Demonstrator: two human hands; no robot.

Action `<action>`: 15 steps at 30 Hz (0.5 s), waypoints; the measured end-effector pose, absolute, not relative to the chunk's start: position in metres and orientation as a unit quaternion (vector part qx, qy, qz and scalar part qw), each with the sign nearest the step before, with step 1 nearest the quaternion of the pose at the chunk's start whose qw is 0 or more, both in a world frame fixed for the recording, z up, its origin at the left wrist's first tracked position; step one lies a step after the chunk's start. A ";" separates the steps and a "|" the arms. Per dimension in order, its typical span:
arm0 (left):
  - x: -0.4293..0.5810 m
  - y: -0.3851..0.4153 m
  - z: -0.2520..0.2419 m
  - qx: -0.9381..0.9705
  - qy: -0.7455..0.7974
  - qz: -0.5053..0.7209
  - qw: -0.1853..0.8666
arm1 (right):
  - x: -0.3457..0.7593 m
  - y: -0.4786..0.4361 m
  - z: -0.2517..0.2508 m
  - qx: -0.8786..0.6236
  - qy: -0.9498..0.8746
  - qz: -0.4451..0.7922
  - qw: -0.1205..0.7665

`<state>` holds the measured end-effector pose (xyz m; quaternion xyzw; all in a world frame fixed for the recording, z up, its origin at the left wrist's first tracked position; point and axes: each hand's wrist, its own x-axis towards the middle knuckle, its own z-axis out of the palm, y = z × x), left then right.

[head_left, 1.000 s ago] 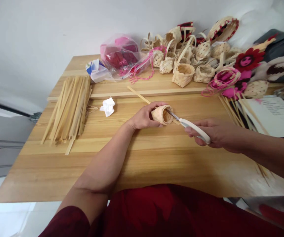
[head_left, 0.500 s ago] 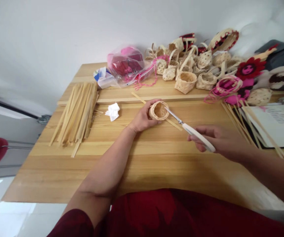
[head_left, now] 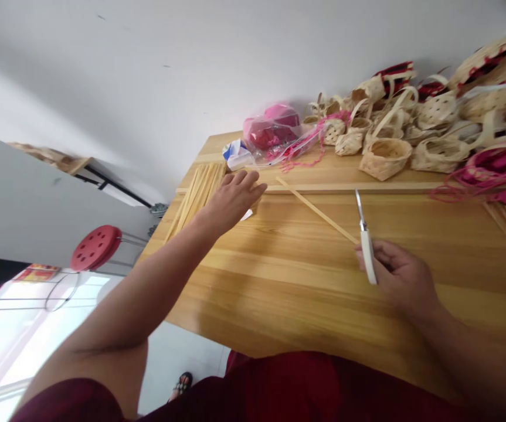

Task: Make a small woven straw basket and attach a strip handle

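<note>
My left hand (head_left: pixel 235 198) is stretched out over the left part of the table, fingers extended and somewhat apart. Nothing shows in it, though its underside is hidden. Beneath and beside it lie a bundle of flat pale strips (head_left: pixel 195 196) and a partly covered scrap of white paper (head_left: pixel 247 215). My right hand (head_left: pixel 400 278) is closed around white-handled scissors (head_left: pixel 368 255), blades pointing away from me. A single narrow strip (head_left: pixel 316 212) lies slantwise on the table, its near end reaching the scissors hand. The small woven basket is out of sight.
Several small woven baskets (head_left: pixel 384 158) crowd the back right against the wall. A clear bag of pink and red yarn (head_left: pixel 272 135) sits beside a blue-and-white packet (head_left: pixel 237 155). A red stool (head_left: pixel 95 247) stands left of the wooden table (head_left: pixel 279 293).
My left hand has moved left, away from the small basket it held, and its fingers have opened. The scissors have swung more upright and away from the basket. The view has turned left.
</note>
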<state>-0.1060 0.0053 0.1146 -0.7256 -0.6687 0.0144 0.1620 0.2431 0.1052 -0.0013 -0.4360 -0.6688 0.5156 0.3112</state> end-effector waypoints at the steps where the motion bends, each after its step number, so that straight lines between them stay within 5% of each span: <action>1: -0.110 0.003 0.118 -0.722 -0.670 0.064 0.161 | 0.243 0.104 0.000 -0.442 -0.659 0.523 0.312; 5: -0.123 0.001 0.117 -0.707 -0.675 0.161 0.139 | 0.243 0.103 0.006 -0.445 -0.639 0.543 0.314; 10: -0.149 -0.007 0.115 -0.642 -0.747 0.124 0.120 | 0.243 0.102 0.002 -0.427 -0.638 0.557 0.316; 15: -0.152 -0.013 0.118 -0.597 -0.785 -0.157 0.047 | 0.246 0.108 0.007 -0.444 -0.662 0.530 0.288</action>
